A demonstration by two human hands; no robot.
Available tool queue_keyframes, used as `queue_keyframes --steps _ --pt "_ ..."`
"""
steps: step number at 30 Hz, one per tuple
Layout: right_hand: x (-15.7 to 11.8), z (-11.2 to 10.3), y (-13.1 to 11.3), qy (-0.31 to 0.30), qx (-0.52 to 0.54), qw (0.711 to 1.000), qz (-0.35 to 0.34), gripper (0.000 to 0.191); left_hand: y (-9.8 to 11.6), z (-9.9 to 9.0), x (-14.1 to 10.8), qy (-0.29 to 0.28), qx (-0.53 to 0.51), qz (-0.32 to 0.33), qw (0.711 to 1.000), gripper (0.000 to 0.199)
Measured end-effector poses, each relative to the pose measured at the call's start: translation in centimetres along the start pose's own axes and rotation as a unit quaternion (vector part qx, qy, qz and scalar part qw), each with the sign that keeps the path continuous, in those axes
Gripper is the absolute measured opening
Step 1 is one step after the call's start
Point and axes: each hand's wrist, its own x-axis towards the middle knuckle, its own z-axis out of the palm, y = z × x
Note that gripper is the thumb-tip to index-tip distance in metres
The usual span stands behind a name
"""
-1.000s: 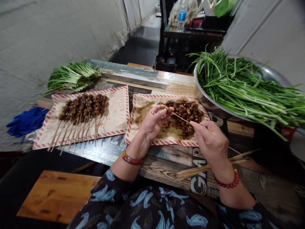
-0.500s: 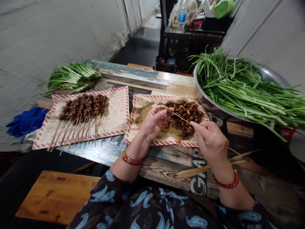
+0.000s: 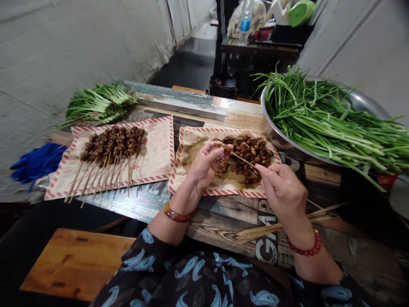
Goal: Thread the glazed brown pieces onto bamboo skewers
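My left hand (image 3: pixel 206 164) pinches a glossy brown food piece (image 3: pixel 227 149) over the right-hand paper sheet. A thin wooden skewer (image 3: pixel 243 159) runs from that piece to my right hand (image 3: pixel 283 185), whose thumb and fingers are closed on it. Whether the tip has gone fully through the piece I cannot tell. Beneath and behind the hands, loose brown pieces (image 3: pixel 260 151) lie heaped on the stained paper sheet (image 3: pixel 204 131) with a red-striped border. Another such sheet (image 3: pixel 159 149), to the left, bears a row of loaded skewers (image 3: pixel 115 143), their bare ends toward me.
Bare skewers (image 3: pixel 262 232) lie by my right forearm. A metal basin (image 3: pixel 263 102) of long green stalks (image 3: pixel 322 115) stands at the right. Tied greens (image 3: pixel 100 102) and a blue cloth-like item (image 3: pixel 38 164) are at the left. A person's legs (image 3: pixel 223 42) show beyond the table.
Hands, skewer and food piece keep nearly the same pose. The whole view has shifted very slightly.
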Motion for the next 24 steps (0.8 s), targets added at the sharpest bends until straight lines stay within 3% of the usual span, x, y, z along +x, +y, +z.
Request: queue_keyframes --steps 24 --pt "-0.01 0.18 -0.10 0.000 -0.001 1.000 0.008 0.030 -0.14 0.16 0.04 0.006 0.000 0.011 1.000 0.033"
